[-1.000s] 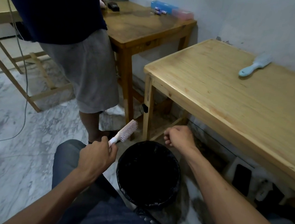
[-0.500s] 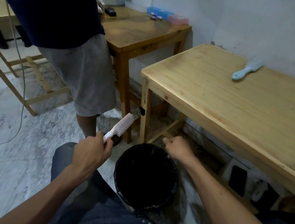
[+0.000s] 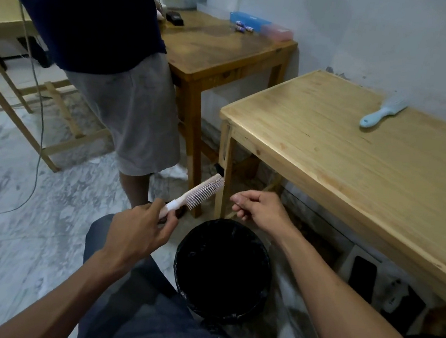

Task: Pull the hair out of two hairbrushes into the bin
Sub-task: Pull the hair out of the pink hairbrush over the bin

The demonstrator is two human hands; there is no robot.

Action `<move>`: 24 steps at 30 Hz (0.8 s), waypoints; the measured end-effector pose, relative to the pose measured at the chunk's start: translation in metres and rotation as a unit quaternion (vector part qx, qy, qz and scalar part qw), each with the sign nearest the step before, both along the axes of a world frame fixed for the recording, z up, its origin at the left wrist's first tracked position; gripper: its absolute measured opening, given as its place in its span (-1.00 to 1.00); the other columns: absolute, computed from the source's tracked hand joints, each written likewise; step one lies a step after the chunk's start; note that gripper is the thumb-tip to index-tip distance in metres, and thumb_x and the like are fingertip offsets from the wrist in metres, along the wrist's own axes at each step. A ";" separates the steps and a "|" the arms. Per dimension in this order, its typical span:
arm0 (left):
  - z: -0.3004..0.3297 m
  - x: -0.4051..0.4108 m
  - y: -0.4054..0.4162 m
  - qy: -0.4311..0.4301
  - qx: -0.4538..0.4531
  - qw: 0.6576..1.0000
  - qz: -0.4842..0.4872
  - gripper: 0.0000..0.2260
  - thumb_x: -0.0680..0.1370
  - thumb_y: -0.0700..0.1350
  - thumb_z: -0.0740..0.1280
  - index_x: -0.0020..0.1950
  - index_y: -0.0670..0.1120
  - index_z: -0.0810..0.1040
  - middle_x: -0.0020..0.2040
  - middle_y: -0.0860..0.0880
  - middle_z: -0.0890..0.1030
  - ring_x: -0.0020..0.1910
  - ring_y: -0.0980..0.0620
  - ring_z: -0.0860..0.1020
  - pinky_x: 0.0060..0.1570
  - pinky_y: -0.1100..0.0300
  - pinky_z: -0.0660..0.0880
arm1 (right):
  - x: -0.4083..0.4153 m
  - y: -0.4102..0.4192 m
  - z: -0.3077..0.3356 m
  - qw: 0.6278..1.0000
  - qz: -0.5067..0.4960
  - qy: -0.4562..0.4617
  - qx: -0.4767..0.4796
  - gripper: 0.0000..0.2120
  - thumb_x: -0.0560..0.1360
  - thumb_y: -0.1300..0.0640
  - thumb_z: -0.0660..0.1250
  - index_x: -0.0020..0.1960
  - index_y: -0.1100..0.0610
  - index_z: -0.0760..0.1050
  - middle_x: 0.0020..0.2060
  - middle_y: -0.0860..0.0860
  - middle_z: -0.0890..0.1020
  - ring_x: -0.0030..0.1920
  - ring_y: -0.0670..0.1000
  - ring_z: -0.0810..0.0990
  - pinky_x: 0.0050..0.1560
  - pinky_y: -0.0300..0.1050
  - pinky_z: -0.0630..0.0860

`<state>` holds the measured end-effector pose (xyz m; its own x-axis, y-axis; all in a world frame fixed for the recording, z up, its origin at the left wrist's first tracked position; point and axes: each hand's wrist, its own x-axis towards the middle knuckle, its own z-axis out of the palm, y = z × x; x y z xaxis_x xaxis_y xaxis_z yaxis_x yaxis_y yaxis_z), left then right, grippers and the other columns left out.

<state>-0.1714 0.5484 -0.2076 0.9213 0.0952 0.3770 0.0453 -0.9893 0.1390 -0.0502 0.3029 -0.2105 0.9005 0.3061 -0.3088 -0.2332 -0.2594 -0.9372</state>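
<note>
Right fingers [image 3: 236, 199], pinched with nothing visible between them, have risen from the round black bin [image 3: 223, 269] toward the pink bristled hairbrush [image 3: 196, 193] gripped by the left hand [image 3: 137, 231], likely for another pull.

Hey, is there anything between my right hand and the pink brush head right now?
No. In the head view the gap between the right hand and the pink brush is bare; behind it only a table leg, the black bin just below.

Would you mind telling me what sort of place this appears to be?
Probably a plain indoor workroom, not a bathroom or salon: bare light wooden tables against a scuffed white wall, a marble-patterned tiled floor, and plastic storage boxes on the darker wooden table.
</note>
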 end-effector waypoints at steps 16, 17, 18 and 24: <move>0.043 0.025 -0.022 0.129 -0.487 0.862 0.055 -0.86 0.49 -0.01 0.39 -0.01 0.05 0.48 -0.39 -0.02 0.59 -0.50 0.03 0.50 -0.46 0.10 0.43 | -0.006 0.030 0.074 0.995 0.079 -0.017 -0.063 -0.40 0.61 -0.29 0.22 0.53 0.02 0.36 0.28 0.05 0.64 0.12 0.03 0.72 0.28 0.11 0.61; 0.050 0.027 -0.029 0.137 -0.516 0.844 0.043 -0.86 0.51 -0.03 0.38 0.00 0.04 0.46 -0.41 -0.03 0.56 -0.53 0.03 0.46 -0.49 0.12 0.39 | -0.003 0.033 0.085 0.997 0.053 -0.035 -0.040 -0.43 0.61 -0.23 0.28 0.51 0.07 0.40 0.18 0.04 0.68 0.04 0.01 0.75 0.21 0.07 0.65; 0.058 0.030 -0.036 0.138 -0.543 0.828 0.029 -0.87 0.53 -0.05 0.37 0.02 0.02 0.46 -0.41 -0.05 0.52 -0.55 0.04 0.42 -0.52 0.15 0.35 | 0.000 0.034 0.094 0.998 0.021 -0.049 -0.015 -0.46 0.61 -0.17 0.33 0.47 0.11 0.43 0.11 0.04 0.71 -0.04 0.00 0.76 0.13 0.03 0.67; 0.111 0.048 -0.078 0.123 -0.614 0.778 -0.045 -0.87 0.59 -0.05 0.31 0.07 -0.08 0.52 -0.36 -0.11 0.49 -0.56 0.04 0.36 -0.62 0.22 0.25 | 0.027 0.014 0.145 0.988 -0.112 -0.042 0.098 -0.58 0.58 0.04 0.45 0.36 0.18 0.50 0.04 0.14 0.74 -0.10 0.02 0.76 -0.15 -0.16 0.69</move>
<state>-0.1233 0.4700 -0.0969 0.9749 0.1758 -0.1368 0.1589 -0.1185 0.9802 -0.0232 0.3171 -0.0656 0.9724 0.1434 -0.1843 -0.1830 -0.0220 -0.9829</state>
